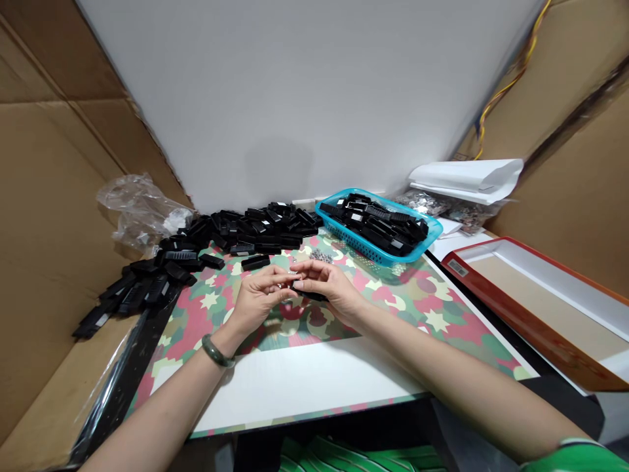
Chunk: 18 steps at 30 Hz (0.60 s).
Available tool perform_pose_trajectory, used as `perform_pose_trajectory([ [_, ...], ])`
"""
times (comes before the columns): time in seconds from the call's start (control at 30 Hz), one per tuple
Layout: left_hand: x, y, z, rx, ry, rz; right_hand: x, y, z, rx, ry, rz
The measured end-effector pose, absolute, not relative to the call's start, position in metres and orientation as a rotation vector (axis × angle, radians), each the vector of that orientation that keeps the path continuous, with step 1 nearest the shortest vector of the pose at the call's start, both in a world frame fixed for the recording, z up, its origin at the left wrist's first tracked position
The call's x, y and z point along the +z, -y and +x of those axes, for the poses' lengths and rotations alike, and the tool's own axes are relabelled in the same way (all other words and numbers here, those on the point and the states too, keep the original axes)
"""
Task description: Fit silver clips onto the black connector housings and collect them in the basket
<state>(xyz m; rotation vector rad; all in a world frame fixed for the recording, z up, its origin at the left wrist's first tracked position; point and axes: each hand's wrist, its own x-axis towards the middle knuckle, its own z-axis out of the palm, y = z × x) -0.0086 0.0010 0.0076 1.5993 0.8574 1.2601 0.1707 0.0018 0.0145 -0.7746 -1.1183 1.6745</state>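
My right hand point(328, 287) is closed on a small black plastic piece point(312, 295), which shows below its fingers. Opposite it, my left hand point(263, 295) has thumb and fingers brought together at the near end of that same piece. Whatever sits between the left fingertips is too small to make out. Just beyond the hands lies a little heap of tiny silvery metal parts point(320, 255). One black piece point(255, 262) lies alone on the camouflage-patterned mat, behind my left hand.
A long pile of black plastic pieces point(230, 229) runs along the back and left. At the back right stands a blue basket point(378, 254) full of similar pieces. Clear plastic bags point(140, 210), a white folded sheet point(466, 177) and a red-brown box lid point(521, 314) lie around the edges.
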Motion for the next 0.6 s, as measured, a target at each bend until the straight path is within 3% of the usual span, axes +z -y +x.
perform_pose_trajectory([
  [0.6, 0.0052, 0.0004, -0.0079, 1.229, -0.869, 1.542, 0.0124, 0.0008, 0.1683, 1.668, 1.116, -0.763],
])
